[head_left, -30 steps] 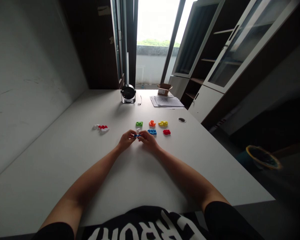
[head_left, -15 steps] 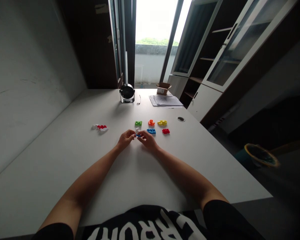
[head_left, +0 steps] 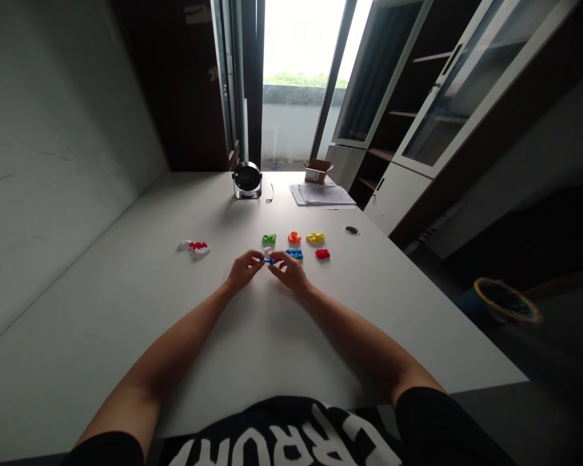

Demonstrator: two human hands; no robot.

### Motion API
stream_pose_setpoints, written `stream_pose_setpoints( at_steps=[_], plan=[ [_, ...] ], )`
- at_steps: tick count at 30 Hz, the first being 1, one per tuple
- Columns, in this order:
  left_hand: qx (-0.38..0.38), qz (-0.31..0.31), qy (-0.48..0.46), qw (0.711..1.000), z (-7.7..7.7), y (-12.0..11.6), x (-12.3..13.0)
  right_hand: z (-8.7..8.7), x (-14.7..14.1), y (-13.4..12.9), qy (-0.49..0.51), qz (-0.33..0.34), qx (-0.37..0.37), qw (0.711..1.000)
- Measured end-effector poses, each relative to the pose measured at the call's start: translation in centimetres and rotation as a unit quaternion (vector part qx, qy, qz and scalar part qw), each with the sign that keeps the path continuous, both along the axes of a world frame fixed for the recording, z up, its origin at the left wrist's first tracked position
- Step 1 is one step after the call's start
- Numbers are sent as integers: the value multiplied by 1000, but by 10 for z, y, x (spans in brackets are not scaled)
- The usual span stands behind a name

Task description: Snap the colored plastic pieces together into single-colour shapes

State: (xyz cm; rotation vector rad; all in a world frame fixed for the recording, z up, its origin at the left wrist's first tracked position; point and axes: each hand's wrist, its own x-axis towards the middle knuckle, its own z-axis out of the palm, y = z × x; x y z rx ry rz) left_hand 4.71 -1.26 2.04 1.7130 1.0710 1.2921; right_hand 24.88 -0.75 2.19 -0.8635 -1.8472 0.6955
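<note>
My left hand (head_left: 244, 270) and my right hand (head_left: 289, 272) meet above the white table (head_left: 126, 304), their fingertips pinching a small blue plastic piece (head_left: 268, 260) from either side. Just beyond it lies a small white piece (head_left: 267, 250). Farther ahead, a green piece (head_left: 269, 239), an orange piece (head_left: 294, 237) and a yellow piece (head_left: 315, 237) form a row. A larger blue piece (head_left: 294, 254) and a red piece (head_left: 322, 254) sit nearer my right hand. Off to the left lies a red-and-white cluster (head_left: 194, 247).
A small black fan (head_left: 247, 180) and a thin dark cable (head_left: 271, 192) stand at the far table edge, beside papers (head_left: 320, 195) and an open cardboard box (head_left: 317, 171). A round grommet (head_left: 352, 230) is set in the tabletop. A wall runs along the left; glass-fronted cabinets stand at right.
The view has tipped slightly, so the table and pieces sit a little higher and smaller. Both hands still pinch the small blue piece, with only slight finger movement.
</note>
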Motion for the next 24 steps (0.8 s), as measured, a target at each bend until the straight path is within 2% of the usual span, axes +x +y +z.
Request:
stream_pose_setpoints(
  at_steps=[8,20,24],
  plan=[
    [23,24,35,999,5,-4,3,5,2,-2,-7,-5,-19,1000],
    [-4,5,42,999,2,-2,2,9,14,10,-16,-6,-6,1000],
    [-20,22,38,999,0,-1,2,12,28,21,-23,-52,2,998]
  ],
)
